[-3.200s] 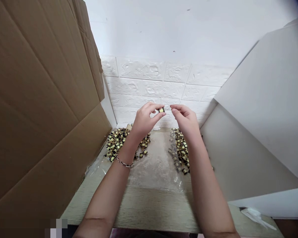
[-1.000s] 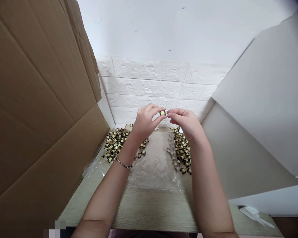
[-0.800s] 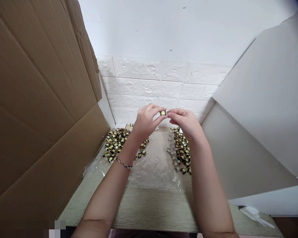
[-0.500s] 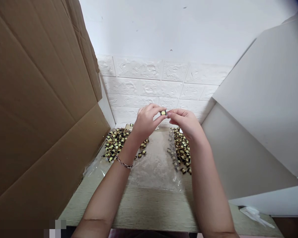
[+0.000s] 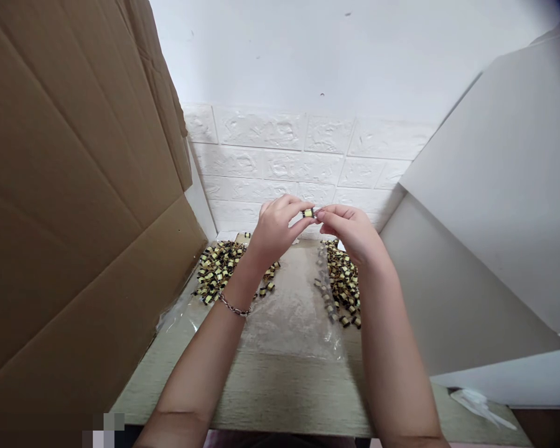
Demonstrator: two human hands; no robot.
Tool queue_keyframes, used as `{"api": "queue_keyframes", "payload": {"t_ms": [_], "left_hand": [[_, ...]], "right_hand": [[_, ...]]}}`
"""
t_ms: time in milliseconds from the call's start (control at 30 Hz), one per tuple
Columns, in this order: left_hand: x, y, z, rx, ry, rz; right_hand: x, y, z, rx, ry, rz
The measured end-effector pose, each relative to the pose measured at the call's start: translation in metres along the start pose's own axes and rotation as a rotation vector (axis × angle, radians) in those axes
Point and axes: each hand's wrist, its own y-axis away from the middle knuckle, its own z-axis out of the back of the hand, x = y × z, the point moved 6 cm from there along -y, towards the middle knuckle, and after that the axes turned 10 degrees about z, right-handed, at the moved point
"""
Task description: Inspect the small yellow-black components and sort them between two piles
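Above the back of the table, my left hand [image 5: 276,227] pinches a small wound coil [image 5: 308,213] between thumb and fingertips. The coil has a yellow taped middle and black ends. At its right end, my right hand [image 5: 348,227] is closed, thumb against forefinger, on what look like the coil's thin wire leads; the fingertips mostly hide them. Below my left wrist lies a heap of similar yellow-and-black coils [image 5: 217,267], with brownish wires among them. A second heap of coils [image 5: 344,280] lies by my right forearm, which hides part of it.
A clear plastic bag [image 5: 289,311] lies flat between the heaps on the wooden table [image 5: 289,392]. Brown cardboard [image 5: 74,186] stands at left, a white panel [image 5: 494,186] at right. White brick-pattern wall [image 5: 280,165] closes the back. A white plastic piece [image 5: 480,404] lies front right.
The coil has turned slightly in my left fingers, so more of its yellow side shows. Both hands stay almost in place.
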Motion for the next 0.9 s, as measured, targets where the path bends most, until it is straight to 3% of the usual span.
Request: {"api": "queue_keyframes", "payload": {"t_ms": [500, 900], "left_hand": [[0.000, 0.001, 0.000, -0.003, -0.013, -0.005], [-0.002, 0.000, 0.004, -0.060, -0.020, -0.013]], "right_hand": [[-0.003, -0.001, -0.002, 0.003, -0.079, -0.013], [-0.014, -0.004, -0.018, 0.053, -0.423, -0.133]]}}
